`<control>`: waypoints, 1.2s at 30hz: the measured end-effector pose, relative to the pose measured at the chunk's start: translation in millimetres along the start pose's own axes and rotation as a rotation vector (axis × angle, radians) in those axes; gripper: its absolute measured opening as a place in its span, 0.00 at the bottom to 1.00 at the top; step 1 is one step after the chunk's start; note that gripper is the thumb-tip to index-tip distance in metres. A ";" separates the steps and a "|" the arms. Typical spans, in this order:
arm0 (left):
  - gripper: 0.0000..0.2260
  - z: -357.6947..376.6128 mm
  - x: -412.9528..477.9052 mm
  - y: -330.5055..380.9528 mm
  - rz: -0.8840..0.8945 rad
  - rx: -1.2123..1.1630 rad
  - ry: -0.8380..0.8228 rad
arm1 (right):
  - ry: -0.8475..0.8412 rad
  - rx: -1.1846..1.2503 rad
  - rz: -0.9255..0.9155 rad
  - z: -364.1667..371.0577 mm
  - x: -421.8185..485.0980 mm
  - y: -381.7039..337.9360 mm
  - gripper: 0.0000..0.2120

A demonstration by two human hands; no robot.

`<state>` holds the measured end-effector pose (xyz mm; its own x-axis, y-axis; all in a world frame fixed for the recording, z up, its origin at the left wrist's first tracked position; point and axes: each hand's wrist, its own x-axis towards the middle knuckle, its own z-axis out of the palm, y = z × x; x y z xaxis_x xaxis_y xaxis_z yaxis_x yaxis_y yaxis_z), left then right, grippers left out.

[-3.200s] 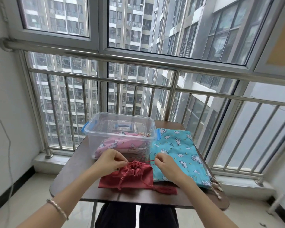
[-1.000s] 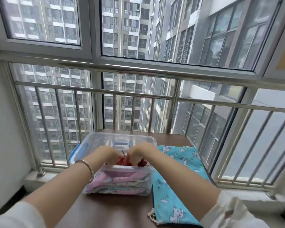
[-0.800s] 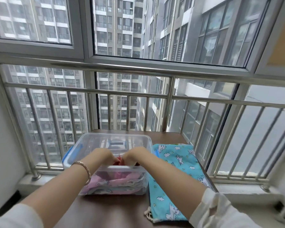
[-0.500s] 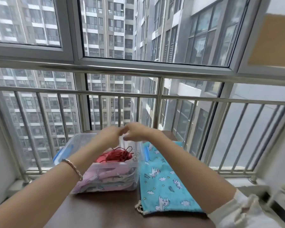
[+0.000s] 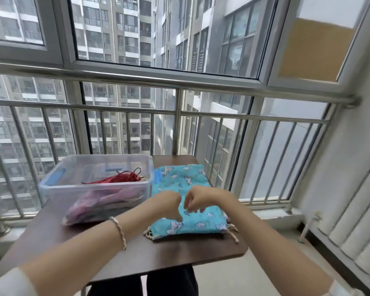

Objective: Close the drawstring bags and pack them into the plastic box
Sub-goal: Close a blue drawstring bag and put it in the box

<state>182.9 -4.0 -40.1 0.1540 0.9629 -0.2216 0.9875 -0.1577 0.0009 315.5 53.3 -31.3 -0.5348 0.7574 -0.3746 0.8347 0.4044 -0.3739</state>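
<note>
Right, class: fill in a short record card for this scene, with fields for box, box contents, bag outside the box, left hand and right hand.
box: clear plastic box, lid off, on the table
box contents: red bag on top, pink bag beneath
bag outside the box: blue bag, flat, right of the box
left hand: empty, over the blue bag
right hand: empty, over the blue bag

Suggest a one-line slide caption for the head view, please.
Both hands, left and right, hover over the blue bag beside the plastic box.
</note>
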 end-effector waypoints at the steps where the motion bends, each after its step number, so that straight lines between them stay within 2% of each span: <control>1: 0.22 8.7 -0.3 -0.3 -0.014 0.058 -0.092 | -0.049 -0.057 0.056 7.6 -2.2 5.5 0.14; 3: 0.28 26.2 -1.2 -3.5 -0.046 0.159 -0.200 | -0.095 -0.258 0.147 24.5 -7.6 17.7 0.21; 5: 0.30 36.0 -3.7 -9.3 -0.060 0.175 -0.220 | -0.047 -0.382 0.175 38.7 -13.0 23.9 0.25; 10: 0.13 19.3 -6.3 -21.5 -0.034 0.106 -0.131 | 0.046 -0.426 0.133 37.3 -13.3 20.4 0.06; 14: 0.12 -0.5 1.2 -26.4 -0.049 0.039 -0.067 | 0.119 -0.490 0.159 10.9 -7.4 10.0 0.08; 17: 0.12 -13.9 3.4 -26.4 -0.081 -0.027 -0.050 | 0.242 -0.333 0.194 -5.2 8.0 11.2 0.11; 19: 0.12 -21.9 7.4 -25.7 -0.105 -0.163 0.006 | 0.270 -0.175 0.233 -12.0 20.5 14.9 0.19; 20: 0.10 -26.4 10.3 -25.6 -0.125 -0.261 0.054 | 0.217 -0.087 0.245 -15.6 27.0 17.5 0.28; 22: 0.09 -34.9 13.7 -23.4 -0.157 -0.430 0.137 | 0.087 0.102 0.244 -17.2 26.5 14.7 0.53; 23: 0.09 -39.2 15.8 -23.1 -0.167 -0.506 0.188 | 0.036 0.131 0.239 -17.8 20.6 11.7 0.61; 24: 0.11 -42.8 18.2 -22.5 -0.167 -0.583 0.237 | 0.009 0.103 0.232 -18.1 17.5 11.7 0.62; 26: 0.13 -50.2 22.0 -21.2 -0.162 -0.814 0.300 | 0.060 0.005 0.258 -16.3 15.3 14.8 0.55; 29: 0.12 -62.9 25.6 -20.3 -0.166 -1.232 0.226 | 0.209 0.299 0.232 -23.8 20.2 9.0 0.31; 31: 0.13 -73.4 26.8 -20.3 -0.146 -1.391 0.196 | 0.335 0.426 0.251 -40.0 26.4 0.7 0.15; 32: 0.13 -78.8 27.6 -20.8 -0.131 -1.455 0.205 | 0.381 0.518 0.247 -46.7 28.5 -3.5 0.11; 36: 0.13 -109.0 27.0 -18.1 -0.054 -1.673 0.269 | 0.593 1.160 0.076 -79.8 31.6 -23.8 0.14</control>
<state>172.9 48.7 60.2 -0.0512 0.9941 -0.0959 -0.0835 0.0914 0.9923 289.3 108.5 33.5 -0.1037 0.9886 -0.1092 0.1015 -0.0987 -0.9899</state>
